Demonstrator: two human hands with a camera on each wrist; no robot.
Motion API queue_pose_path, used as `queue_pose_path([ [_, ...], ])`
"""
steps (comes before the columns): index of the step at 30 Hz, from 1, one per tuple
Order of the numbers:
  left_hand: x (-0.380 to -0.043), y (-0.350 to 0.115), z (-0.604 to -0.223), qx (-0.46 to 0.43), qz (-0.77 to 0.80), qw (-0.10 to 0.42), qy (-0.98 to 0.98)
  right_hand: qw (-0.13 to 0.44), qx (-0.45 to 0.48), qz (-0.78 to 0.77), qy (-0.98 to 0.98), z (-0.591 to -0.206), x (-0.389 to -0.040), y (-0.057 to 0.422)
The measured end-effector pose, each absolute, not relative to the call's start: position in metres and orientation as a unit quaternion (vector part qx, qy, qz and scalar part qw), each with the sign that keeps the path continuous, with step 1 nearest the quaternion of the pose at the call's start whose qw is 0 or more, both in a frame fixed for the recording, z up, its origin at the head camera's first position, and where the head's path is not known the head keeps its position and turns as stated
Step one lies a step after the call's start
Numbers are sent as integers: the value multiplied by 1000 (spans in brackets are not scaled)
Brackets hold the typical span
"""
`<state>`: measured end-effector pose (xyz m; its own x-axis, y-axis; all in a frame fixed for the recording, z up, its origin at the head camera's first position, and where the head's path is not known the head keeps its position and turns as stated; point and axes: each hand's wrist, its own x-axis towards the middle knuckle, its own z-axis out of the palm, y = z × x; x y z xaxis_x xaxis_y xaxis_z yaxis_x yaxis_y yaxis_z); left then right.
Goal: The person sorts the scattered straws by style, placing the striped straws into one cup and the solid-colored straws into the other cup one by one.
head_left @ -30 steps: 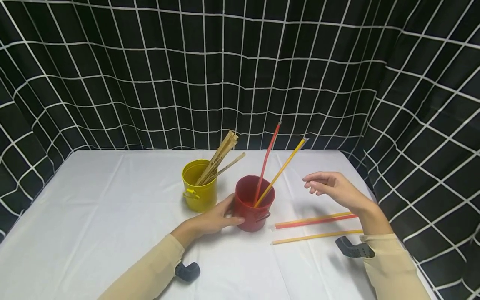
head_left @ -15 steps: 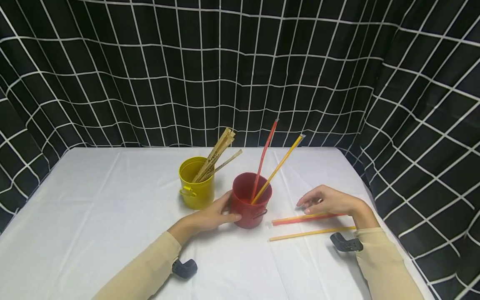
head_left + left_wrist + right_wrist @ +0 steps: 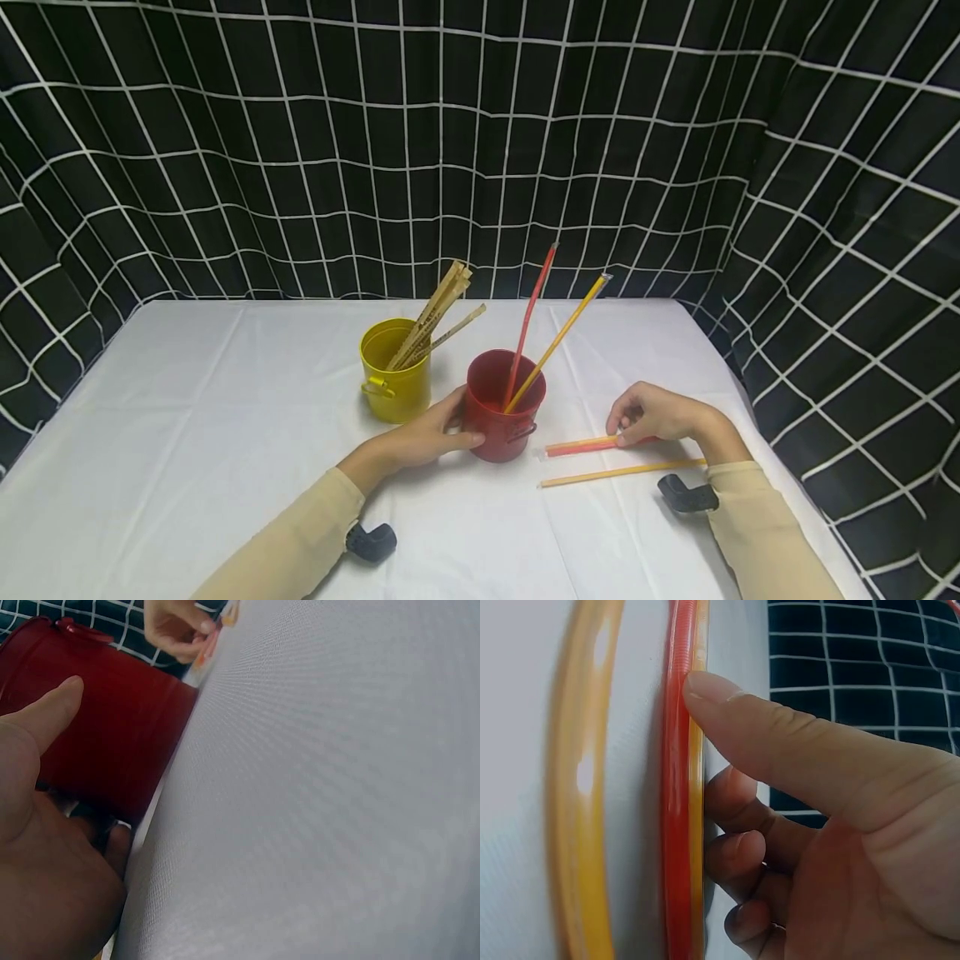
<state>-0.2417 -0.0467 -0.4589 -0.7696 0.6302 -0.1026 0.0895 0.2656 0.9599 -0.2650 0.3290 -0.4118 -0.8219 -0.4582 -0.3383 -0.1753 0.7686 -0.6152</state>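
My left hand [image 3: 420,435] grips the small red bucket [image 3: 497,440] from its left side, thumb on the front wall and fingers behind. A red straw [image 3: 531,312] and a yellow straw [image 3: 566,333], in clear wrappers, lean to the right inside it. On the cloth to the right, a second red straw [image 3: 678,840] and yellow straw [image 3: 697,847] lie side by side. My right hand [image 3: 660,415] pinches this pair, thumb tip on the red one and curled fingers at the yellow side. Another yellow straw [image 3: 615,473] lies nearer me.
A yellow bucket [image 3: 395,398] stands just left of the red one, holding several thin tan sticks [image 3: 435,321] with dark print. White cloth [image 3: 225,433] covers the table. Black curtains [image 3: 360,150] with white grid lines rise behind and on the sides.
My right hand has come down from above the table onto the red and yellow straw pair, its thumb and fingers closing on them. My left hand stays on the red bucket.
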Motion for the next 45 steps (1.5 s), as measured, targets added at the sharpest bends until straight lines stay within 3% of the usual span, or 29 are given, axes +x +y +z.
queue_pose_path([
  [15, -241, -47, -458, 235, 558, 243, 758, 225, -236, -324, 888, -402, -265, 336],
  [28, -243, -47, -460, 238, 556, 242, 759, 105, -247, -397, 878, -362, -250, 334],
  [34, -242, -47, -460, 240, 558, 242, 757, 30, -239, -353, 904, -353, -246, 343],
  [40, -242, -47, -460, 237, 559, 242, 757, -38, -154, -333, 930, -350, -249, 346],
  [45, -243, -47, -460, 235, 557, 241, 759, -130, -65, -455, 879, -351, -252, 342],
])
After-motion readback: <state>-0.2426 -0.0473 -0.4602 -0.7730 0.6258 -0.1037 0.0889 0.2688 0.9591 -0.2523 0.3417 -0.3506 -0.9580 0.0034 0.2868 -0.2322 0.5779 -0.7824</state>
